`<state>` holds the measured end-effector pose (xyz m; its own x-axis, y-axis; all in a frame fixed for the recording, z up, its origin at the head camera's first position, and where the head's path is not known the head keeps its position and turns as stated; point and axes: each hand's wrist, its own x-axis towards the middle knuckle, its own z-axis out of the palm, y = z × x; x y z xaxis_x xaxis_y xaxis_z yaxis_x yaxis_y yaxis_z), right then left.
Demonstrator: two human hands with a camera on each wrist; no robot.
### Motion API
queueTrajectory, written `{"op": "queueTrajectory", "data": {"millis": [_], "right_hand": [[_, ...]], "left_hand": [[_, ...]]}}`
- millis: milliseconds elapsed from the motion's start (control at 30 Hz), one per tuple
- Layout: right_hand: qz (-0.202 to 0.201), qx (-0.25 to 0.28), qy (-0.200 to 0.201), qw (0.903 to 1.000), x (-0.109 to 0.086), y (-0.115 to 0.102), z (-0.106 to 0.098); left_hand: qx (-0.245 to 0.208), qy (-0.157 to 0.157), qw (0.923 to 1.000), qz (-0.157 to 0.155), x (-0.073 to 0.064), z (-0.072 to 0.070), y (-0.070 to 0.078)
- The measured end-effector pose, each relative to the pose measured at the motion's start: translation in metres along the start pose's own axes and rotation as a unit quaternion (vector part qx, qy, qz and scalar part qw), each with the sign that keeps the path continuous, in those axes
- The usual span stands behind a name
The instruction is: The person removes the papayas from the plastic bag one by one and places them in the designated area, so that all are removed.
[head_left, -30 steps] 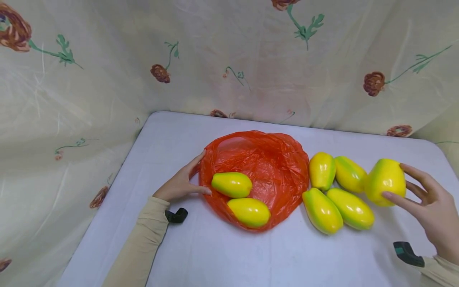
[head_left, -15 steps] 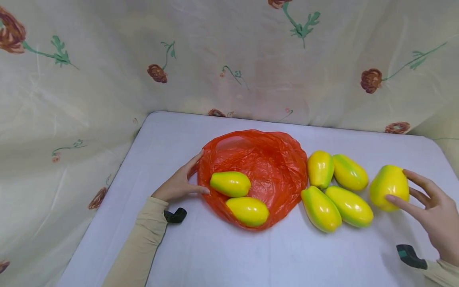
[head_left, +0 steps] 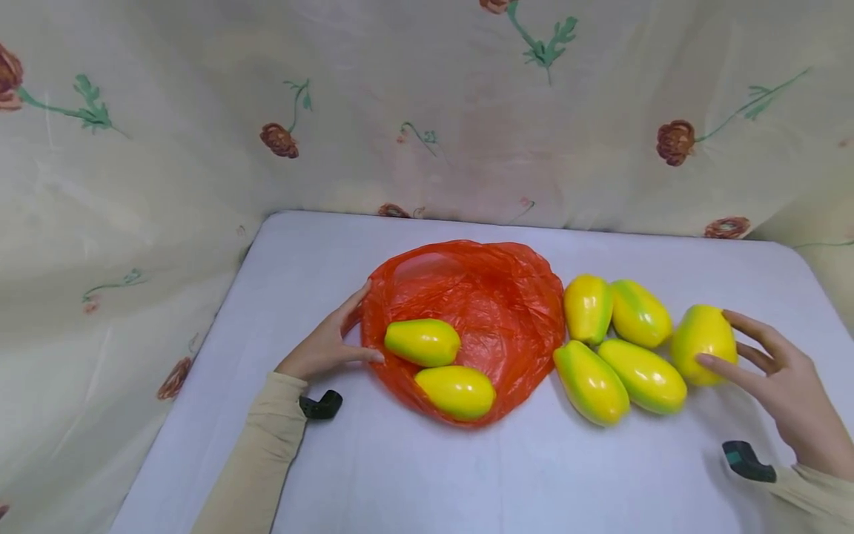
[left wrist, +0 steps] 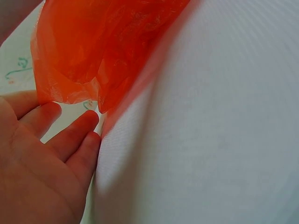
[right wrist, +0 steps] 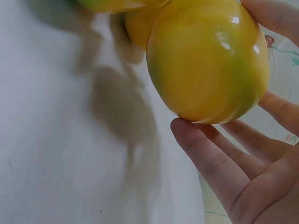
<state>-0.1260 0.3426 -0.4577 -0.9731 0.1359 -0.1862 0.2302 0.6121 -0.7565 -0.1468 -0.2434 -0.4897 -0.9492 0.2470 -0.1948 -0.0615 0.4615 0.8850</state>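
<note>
Monitor: State the location of the held fruit (head_left: 703,347).
Operator: On my head view, it sits at the left of the right hand (head_left: 790,389) and appears raised above the desk (head_left: 400,475) (my right wrist view shows a shadow (right wrist: 124,107) off to one side).
Monitor: Right side, finger state?
Operator: Pinching. The fingers (head_left: 754,325) and thumb grip the held fruit from its right.
Monitor: Left side?
Operator: The left hand (head_left: 327,345) is at the left edge of the red bag (head_left: 534,297), thumb spread well away from the forefinger, a fingertip touching the plastic.
Monitor: Long axis of the held fruit?
Operator: I cannot fix it; the right wrist view faces a rounded surface.
Monitor: Governing relation?
Operator: The bag mouth lies to the left of the held fruit, with four loose fruits (head_left: 642,376) between. The right hand is nearer those four, the left hand nearer the two bagged fruits (head_left: 422,342). Whether the held fruit touches the loose ones, I cannot tell
</note>
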Motion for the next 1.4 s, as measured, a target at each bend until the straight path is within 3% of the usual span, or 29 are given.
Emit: {"op": "queueTrajectory", "data": {"millis": [533, 733, 1400], "right_hand": [[0.002, -0.026, -0.051, 0.9984, 0.006, 0.004, 0.004], [-0.003, -0.030, -0.066, 0.9974, 0.007, 0.006, 0.005], [0.006, -0.027, -0.045, 0.9986, 0.006, 0.011, 0.007]], "left_hand": [[0.018, 0.008, 0.9996, -0.018, -0.001, 0.002, 0.001], [0.017, 0.003, 0.9998, -0.006, -0.002, 0.002, 0.000], [0.009, -0.004, 0.9999, -0.002, -0.003, 0.000, 0.001]]}}
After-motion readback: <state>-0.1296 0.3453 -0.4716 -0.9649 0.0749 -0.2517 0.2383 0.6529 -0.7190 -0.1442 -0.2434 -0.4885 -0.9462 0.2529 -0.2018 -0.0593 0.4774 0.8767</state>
